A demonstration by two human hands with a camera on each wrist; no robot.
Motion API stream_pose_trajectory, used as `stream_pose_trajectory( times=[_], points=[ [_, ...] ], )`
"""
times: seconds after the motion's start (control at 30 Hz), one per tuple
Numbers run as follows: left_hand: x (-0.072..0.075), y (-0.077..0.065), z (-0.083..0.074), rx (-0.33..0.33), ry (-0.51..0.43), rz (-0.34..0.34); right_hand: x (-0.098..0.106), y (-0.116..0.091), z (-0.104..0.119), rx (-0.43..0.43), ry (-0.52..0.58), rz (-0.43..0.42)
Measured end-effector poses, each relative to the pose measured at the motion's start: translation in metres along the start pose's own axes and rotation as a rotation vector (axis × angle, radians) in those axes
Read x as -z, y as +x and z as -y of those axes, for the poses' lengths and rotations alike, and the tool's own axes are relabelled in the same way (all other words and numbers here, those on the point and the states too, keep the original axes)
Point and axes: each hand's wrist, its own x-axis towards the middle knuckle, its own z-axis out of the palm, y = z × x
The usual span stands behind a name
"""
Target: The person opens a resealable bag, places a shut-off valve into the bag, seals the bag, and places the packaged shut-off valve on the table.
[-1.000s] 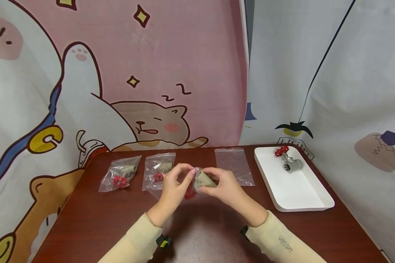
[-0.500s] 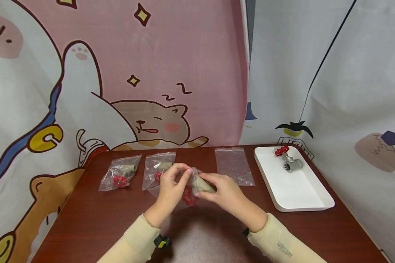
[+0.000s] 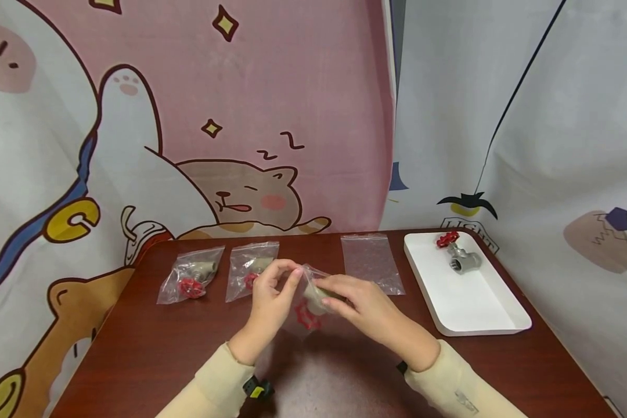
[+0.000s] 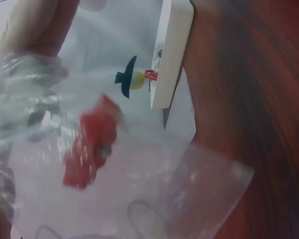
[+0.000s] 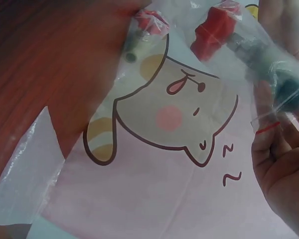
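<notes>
With twelve o'clock pointing away from the person, the left hand [image 3: 271, 299] pinches the edge of a clear zip bag [image 3: 309, 275] between thumb and fingers. The right hand [image 3: 366, 307] grips the body of a bagged metal valve [image 3: 314, 301] from its three o'clock side, the valve's red handwheel [image 3: 307, 317] pointing toward seven. From there, two more bagged valves lie on the desk [image 3: 339, 371], a nearer one [image 3: 252, 278] around ten and a farther one [image 3: 192, 285] between nine and ten. A flat clear bag [image 3: 373, 264] lies at two, and a white tray [image 3: 475, 305] near three bears an unbagged valve [image 3: 465, 264] at its twelve o'clock end.
</notes>
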Motion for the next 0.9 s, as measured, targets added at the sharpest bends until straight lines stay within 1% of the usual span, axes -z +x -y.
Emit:
stream_pose_trajectory(
  times=[0.1, 0.17, 0.27, 0.33, 0.37, 0.4, 0.47, 0.5, 0.57, 0.6, 0.7, 0.8, 0.9],
  points=[
    [0.001, 0.001, 0.000, -0.002, 0.006, -0.030, -0.001, -0.002, -0.003, 0.050, -0.027, -0.006],
    [0.002, 0.002, 0.001, -0.003, 0.001, -0.046, -0.001, -0.002, -0.004, 0.070, -0.036, -0.029],
    [0.004, 0.003, 0.003, 0.009, -0.017, -0.051, -0.002, -0.002, -0.008, 0.085, -0.052, -0.097],
    [0.005, 0.002, 0.010, 0.012, -0.038, -0.040, -0.003, -0.002, -0.011, 0.100, -0.036, -0.160],
    [0.005, 0.003, 0.010, 0.024, -0.052, -0.035, -0.003, -0.002, -0.012, 0.103, -0.026, -0.187],
    [0.006, 0.002, 0.013, 0.034, -0.066, -0.028, -0.002, -0.002, -0.014, 0.107, -0.012, -0.214],
    [0.008, 0.002, 0.018, 0.045, -0.092, -0.017, -0.001, -0.002, -0.015, 0.115, 0.020, -0.246],
    [0.008, 0.002, 0.022, 0.048, -0.108, -0.015, 0.000, -0.002, -0.015, 0.113, 0.033, -0.251],
    [0.009, 0.002, 0.022, 0.068, -0.132, -0.014, 0.001, -0.001, -0.015, 0.100, 0.050, -0.245],
    [0.010, 0.001, 0.026, 0.071, -0.139, -0.015, 0.001, -0.001, -0.015, 0.095, 0.054, -0.241],
    [0.010, -0.001, 0.029, 0.101, -0.163, -0.030, -0.002, -0.001, -0.016, 0.063, 0.055, -0.229],
    [0.009, -0.002, 0.031, 0.155, -0.166, -0.042, -0.007, -0.003, -0.018, 0.036, 0.054, -0.219],
    [0.008, -0.003, 0.027, 0.225, -0.156, -0.045, -0.013, -0.006, -0.020, 0.009, 0.050, -0.192]
  ],
)
